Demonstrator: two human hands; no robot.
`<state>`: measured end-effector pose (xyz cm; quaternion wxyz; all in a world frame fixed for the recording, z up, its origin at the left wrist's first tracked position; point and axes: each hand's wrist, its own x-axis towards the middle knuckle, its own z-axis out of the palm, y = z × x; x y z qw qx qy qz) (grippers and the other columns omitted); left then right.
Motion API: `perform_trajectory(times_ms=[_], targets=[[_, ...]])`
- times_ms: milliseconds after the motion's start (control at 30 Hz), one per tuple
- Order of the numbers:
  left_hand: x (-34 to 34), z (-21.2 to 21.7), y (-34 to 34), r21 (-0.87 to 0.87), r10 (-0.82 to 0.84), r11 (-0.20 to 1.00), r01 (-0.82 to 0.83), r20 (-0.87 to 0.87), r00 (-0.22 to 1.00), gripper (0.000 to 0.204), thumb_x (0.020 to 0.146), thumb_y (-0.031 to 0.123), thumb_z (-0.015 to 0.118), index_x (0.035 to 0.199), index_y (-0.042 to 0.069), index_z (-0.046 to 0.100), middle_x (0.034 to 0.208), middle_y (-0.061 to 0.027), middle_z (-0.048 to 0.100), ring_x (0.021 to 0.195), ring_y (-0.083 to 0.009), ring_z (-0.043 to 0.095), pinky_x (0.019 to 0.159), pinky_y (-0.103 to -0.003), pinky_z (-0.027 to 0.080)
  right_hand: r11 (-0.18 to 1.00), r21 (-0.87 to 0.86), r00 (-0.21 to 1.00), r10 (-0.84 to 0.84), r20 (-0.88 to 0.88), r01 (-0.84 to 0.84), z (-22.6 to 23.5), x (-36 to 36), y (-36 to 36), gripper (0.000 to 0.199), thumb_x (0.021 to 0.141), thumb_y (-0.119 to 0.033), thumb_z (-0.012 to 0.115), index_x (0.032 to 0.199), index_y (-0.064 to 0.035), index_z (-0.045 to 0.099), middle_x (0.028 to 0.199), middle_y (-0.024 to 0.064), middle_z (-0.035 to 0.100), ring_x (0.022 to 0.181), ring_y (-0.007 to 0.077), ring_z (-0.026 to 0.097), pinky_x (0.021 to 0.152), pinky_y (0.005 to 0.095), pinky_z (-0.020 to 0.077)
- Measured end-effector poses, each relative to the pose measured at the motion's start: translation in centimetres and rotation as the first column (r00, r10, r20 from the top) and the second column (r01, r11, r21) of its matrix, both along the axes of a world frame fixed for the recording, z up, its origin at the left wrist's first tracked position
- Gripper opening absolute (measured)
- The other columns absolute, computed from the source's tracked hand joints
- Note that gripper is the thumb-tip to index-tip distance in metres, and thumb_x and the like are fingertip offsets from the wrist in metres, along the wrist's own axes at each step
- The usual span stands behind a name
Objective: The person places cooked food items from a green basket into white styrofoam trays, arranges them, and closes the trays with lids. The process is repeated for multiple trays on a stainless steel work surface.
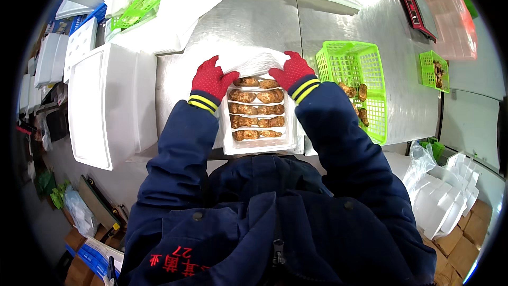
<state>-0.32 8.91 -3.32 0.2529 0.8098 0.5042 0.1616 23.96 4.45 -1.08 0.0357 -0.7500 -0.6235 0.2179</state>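
Reaching over a foam box [262, 143] to its far end, with a white sheet [254, 62] there between left hand [213, 78] and right hand [292, 70], both in red gloves. Touching the sheet's left side with the left hand and its right side with the right. Showing thumb and forefinger apart on each hand; cannot tell whether the hidden fingers clamp the sheet. Looking down on brown mushrooms [270, 96] inside the foam box, set in five visible rows, partly tucked under the sheet at the far one. To the right of the foam box, seeing a green basket [365, 69] with more mushrooms; to its left, a big white tub [119, 106].
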Motion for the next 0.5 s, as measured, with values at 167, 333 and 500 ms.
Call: perform_trajectory(times_ms=[167, 333, 500], targets=[[3.2, 3.6, -0.5, 0.028, 0.083, 0.996, -0.080, -0.501, 0.861, 0.044, 0.078, 0.049, 0.066, 0.083, 0.006, 0.072, 0.129, -0.0179, 0.053, 0.104, -0.0329, 0.058, 0.085, -0.042, 0.049, 0.990, -0.123, 0.994, -0.052, 0.095, 0.064, 1.1, -1.2, 0.3, 0.043, 0.080, -0.041, 0.060, 0.112, -0.0116, 0.066, 0.139, 0.0099, 0.043, 0.117, 0.0293, 0.051, 0.091, 0.0478, 0.0446], [1.3, 2.8, -1.1, 0.072, 0.073, 0.996, -0.061, -0.190, 0.979, 0.050, 0.070, 0.048, 0.075, 0.087, 0.001, 0.069, 0.126, -0.0248, 0.054, 0.110, -0.0397, 0.054, 0.094, -0.042, 0.045, 0.989, -0.135, 0.993, -0.051, 0.105, 0.065, 1.8, -1.3, 0.4, 0.052, 0.075, -0.042, 0.066, 0.113, -0.0070, 0.064, 0.131, 0.0142, 0.049, 0.113, 0.0313, 0.054, 0.094, 0.0422, 0.0446], [1.2, 1.5, -1.8, 0.098, 0.084, 0.993, -0.060, -0.265, 0.961, 0.046, 0.070, 0.045, 0.075, 0.089, 0.003, 0.070, 0.132, -0.0229, 0.049, 0.114, -0.0388, 0.051, 0.091, -0.045, 0.047, 0.983, -0.176, 0.996, -0.030, 0.086, 0.044, 2.0, -1.1, 0.7, 0.052, 0.074, -0.043, 0.066, 0.112, -0.0077, 0.065, 0.133, 0.0139, 0.048, 0.115, 0.0307, 0.053, 0.094, 0.0419, 0.0447]])
